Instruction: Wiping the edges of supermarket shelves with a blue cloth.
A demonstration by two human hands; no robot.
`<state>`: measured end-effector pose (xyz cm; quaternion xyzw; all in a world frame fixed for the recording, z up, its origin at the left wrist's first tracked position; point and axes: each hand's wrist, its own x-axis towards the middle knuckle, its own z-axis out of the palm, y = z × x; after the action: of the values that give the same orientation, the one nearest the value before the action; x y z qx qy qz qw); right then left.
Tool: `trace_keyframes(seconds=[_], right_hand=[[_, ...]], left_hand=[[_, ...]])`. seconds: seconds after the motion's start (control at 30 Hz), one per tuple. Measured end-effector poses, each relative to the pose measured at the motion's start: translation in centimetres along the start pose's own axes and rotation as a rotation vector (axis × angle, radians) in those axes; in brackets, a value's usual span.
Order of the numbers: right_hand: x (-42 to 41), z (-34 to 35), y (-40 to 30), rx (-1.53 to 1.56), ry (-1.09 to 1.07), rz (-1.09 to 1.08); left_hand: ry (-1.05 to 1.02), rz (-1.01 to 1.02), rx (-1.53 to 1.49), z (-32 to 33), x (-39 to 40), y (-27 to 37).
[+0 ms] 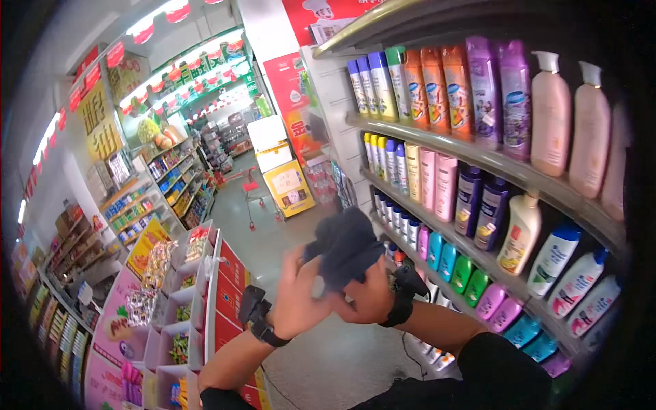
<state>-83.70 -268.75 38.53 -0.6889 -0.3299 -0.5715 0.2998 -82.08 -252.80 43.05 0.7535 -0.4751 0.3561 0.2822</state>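
A crumpled dark blue cloth (346, 248) is held up between my two hands, above the aisle floor. On its left side, the fingers of my left hand (302, 297) press against it, blurred by motion. My right hand (366, 294) grips the cloth from below and the right, its fingers curled into the fabric. Both wrists wear black straps with small devices, one a left wrist device (256, 310) and the other a right wrist device (407, 287). The bunched cloth hides some of my fingertips.
To my right, a shelf unit (492, 143) carries spray cans, pump bottles (551, 113) and shampoo bottles (461, 271). White bins (192, 333) of wrapped sweets stand at left. A red shopping trolley (251, 187) and a yellow-fronted box (289, 187) are farther down the aisle. Thin cables hang near the floor.
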Motion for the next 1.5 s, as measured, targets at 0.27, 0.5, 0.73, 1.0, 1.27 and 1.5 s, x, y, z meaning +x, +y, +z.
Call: trace_keyframes(seconds=[0.27, 0.5, 0.73, 1.0, 1.27, 1.5], right_hand=[[11.0, 6.3, 8.5, 0.063, 0.193, -0.082], [21.6, 9.6, 20.4, -0.433, 0.34, -0.504], [31.9, 13.8, 30.5, -0.818, 0.21, -0.597], [40.1, 13.9, 43.3, -1.357, -0.215, -0.42], [40.8, 14.8, 54.3, -1.469, -0.087, -0.131], [42.3, 18.3, 56.9, -1.598, -0.333, 0.102]], left_hand=[[0.43, 0.148, -0.121, 2.6, 10.3, -14.5], [0.773, 0.484, 0.193, 4.7, 22.4, -27.1], [0.771, 0.522, -0.055, 9.1, 35.2, -35.0], [0.683, 0.426, 0.265, 12.6, 47.8, -43.5], [0.632, 0.34, 0.163, 19.1, 55.7, -46.7], [0.665, 0.406, -0.122, 21.7, 56.7, -51.6]])
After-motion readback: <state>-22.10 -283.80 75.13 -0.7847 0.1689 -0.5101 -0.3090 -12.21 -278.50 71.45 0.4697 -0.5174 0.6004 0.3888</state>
